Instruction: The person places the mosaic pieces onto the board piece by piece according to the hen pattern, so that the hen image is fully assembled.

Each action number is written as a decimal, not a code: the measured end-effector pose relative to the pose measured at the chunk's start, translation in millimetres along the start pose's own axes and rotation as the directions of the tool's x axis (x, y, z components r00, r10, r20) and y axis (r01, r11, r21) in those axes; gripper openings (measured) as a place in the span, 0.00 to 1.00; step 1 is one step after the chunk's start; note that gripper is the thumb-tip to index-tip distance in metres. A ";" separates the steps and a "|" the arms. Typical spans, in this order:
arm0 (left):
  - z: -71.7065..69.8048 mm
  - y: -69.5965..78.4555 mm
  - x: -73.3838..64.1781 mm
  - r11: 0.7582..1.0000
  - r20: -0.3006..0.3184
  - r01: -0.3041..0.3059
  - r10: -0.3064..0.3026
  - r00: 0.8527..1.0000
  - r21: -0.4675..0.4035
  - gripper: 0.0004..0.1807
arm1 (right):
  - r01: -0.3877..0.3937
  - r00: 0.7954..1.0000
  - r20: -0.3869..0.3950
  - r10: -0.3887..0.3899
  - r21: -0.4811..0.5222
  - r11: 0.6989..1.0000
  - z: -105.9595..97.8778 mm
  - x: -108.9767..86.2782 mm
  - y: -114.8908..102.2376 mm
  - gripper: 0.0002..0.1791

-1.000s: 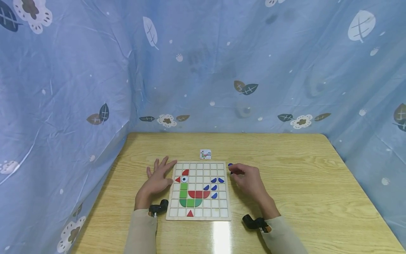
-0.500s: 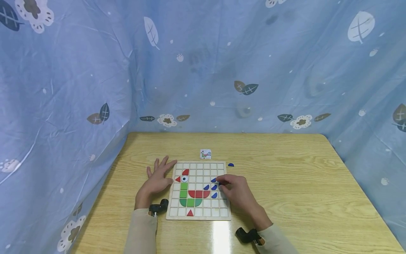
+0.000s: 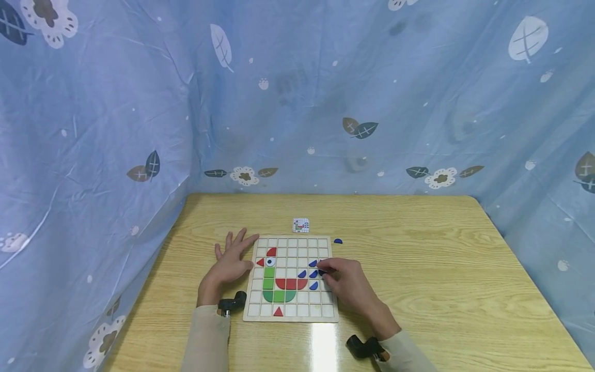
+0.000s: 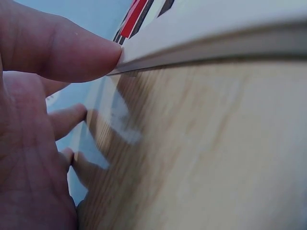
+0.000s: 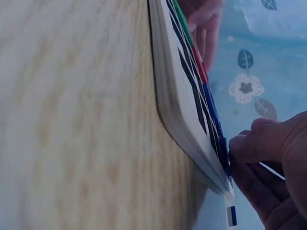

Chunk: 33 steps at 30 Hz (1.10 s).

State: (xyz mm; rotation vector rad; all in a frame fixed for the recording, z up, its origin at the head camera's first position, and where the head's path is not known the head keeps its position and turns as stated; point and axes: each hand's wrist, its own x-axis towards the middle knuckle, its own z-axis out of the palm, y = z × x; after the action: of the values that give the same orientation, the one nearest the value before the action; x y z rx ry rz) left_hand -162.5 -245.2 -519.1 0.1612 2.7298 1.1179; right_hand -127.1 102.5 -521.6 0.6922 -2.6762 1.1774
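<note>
A square wooden grid board (image 3: 290,320) lies on the table, bearing flat red, green and blue pieces and a round eye piece (image 3: 270,262). My left hand (image 3: 229,266) lies at its left edge, fingers spread, the thumb (image 4: 91,55) touching the board's side in the left wrist view. Over the right-hand columns, my right hand (image 3: 346,281) pinches a blue half-round piece (image 3: 321,272) between thumb and index finger. The fingertips partly hide that piece and the cells below. Several blue half-round pieces sit just left of it, among them one in the lower cell (image 3: 313,285).
Another blue half-round piece (image 3: 338,241) lies on the table (image 3: 441,268) off the board's upper right corner. Behind the board is a small picture card (image 3: 300,225) with a gridded figure. A blue patterned curtain (image 3: 297,103) hangs around the table's back and sides.
My right hand has moved left from beside the board to its right-hand columns, carrying a blue half-round piece. It has barely shifted in the last half second. My left hand stays put.
</note>
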 end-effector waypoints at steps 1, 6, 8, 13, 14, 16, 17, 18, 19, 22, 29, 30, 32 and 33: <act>0.0 0.0 0.2 1.000 0.001 0.000 0.000 1.000 0.000 0.46 | 0.005 1.000 0.004 -0.005 -0.005 1.000 0.2 0.3 0.0 0.15; 0.1 -0.6 0.6 1.000 0.002 0.000 0.000 1.000 0.001 0.46 | -0.001 1.000 0.007 0.001 -0.042 0.999 1.5 0.3 -2.0 0.13; 0.1 -0.6 0.5 1.000 0.001 0.000 0.000 1.000 -0.004 0.46 | -0.015 1.000 0.003 0.016 -0.049 0.999 1.7 0.2 -3.8 0.13; -0.5 0.7 0.2 1.000 0.002 0.002 -0.002 1.000 -0.008 0.46 | -0.041 0.999 0.000 0.041 -0.080 0.996 1.8 -0.5 -7.9 0.12; -0.6 0.8 0.2 1.000 0.002 0.003 -0.003 1.000 -0.007 0.46 | -0.043 0.999 0.002 0.044 -0.087 0.995 1.8 -0.7 -8.2 0.12; -0.7 0.8 0.1 1.000 0.003 0.002 -0.002 1.000 -0.008 0.47 | -0.046 0.999 0.009 0.047 -0.092 0.995 0.9 -0.9 -9.3 0.12; -0.8 0.8 0.0 1.000 0.003 0.001 -0.001 1.000 -0.008 0.47 | -0.048 0.999 0.014 0.050 -0.089 0.995 0.2 -1.0 -9.4 0.12; -0.8 0.7 0.0 1.000 0.003 0.000 0.000 1.000 -0.009 0.47 | -0.053 0.998 0.017 0.055 -0.082 0.995 -0.9 -1.0 -9.5 0.12; -0.9 0.5 0.0 1.000 0.004 -0.001 0.001 1.000 -0.011 0.47 | -0.065 0.998 0.021 0.067 -0.074 0.995 -2.1 -0.9 -9.2 0.12; -1.0 0.3 -0.1 1.000 0.005 0.002 -0.002 1.000 -0.008 0.47 | -0.088 0.996 0.007 0.089 -0.039 0.995 -8.2 0.8 -6.9 0.12; 0.0 -1.1 0.8 1.000 -0.008 0.006 -0.006 1.000 0.000 0.46 | -0.107 0.990 -0.095 0.107 0.002 0.994 -26.9 12.8 14.5 0.11; 0.0 -1.5 0.9 1.000 -0.008 0.005 -0.005 1.000 0.001 0.46 | -0.114 0.988 -0.102 0.114 0.006 0.993 -28.8 14.9 18.5 0.11; 0.1 -2.1 1.1 1.000 -0.006 0.008 -0.008 1.000 0.004 0.46 | -0.135 0.984 -0.110 0.137 0.021 0.991 -31.6 19.5 26.2 0.11; 0.1 -2.3 1.0 1.000 -0.005 0.008 -0.008 1.000 0.001 0.46 | -0.142 0.983 -0.112 0.144 0.023 0.990 -32.6 22.0 29.5 0.11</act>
State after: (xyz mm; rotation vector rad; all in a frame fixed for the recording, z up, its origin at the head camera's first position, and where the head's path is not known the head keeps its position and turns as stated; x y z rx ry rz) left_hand -163.5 -246.6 -520.9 0.1480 2.7326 1.1167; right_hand -162.2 135.7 -512.3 0.4266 -2.6619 1.2320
